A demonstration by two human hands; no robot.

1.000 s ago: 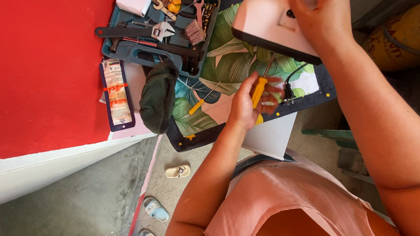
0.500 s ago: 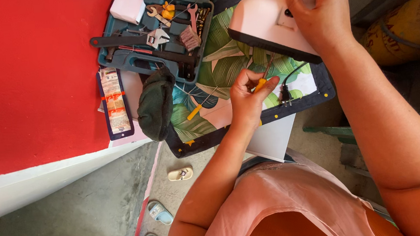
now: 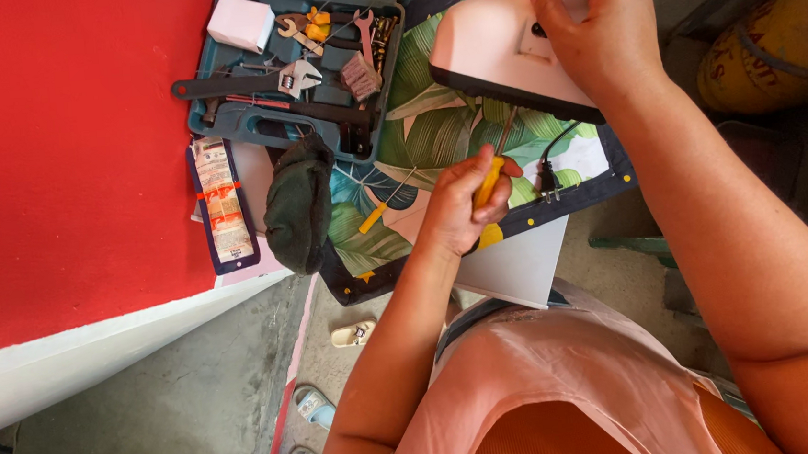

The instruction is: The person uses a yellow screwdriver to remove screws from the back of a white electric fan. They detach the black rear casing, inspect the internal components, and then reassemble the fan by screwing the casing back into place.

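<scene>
My left hand (image 3: pixel 460 208) is closed around a yellow-handled screwdriver (image 3: pixel 489 182). Its thin shaft points up at the dark lower edge of a white appliance (image 3: pixel 491 47). My right hand (image 3: pixel 590 25) grips that appliance from above and holds it tilted over a leaf-patterned cloth (image 3: pixel 435 133). The appliance's black power plug (image 3: pixel 546 179) lies on the cloth just right of my left hand.
A teal tool case (image 3: pixel 223 126) with wrenches, an adjustable wrench (image 3: pixel 248 82) and a white box (image 3: pixel 239 24) lies open on the red table (image 3: pixel 53 159). Nearby are a dark sock-like cloth (image 3: pixel 299 206), a flat packet (image 3: pixel 220 208), a small yellow tool (image 3: pixel 373 218), a yellow cylinder (image 3: pixel 774 44) and sandals (image 3: pixel 350 335).
The view has tilted a little, so the tool case sits lower in frame. My left hand keeps the screwdriver at the appliance's edge; my right hand stays on the appliance.
</scene>
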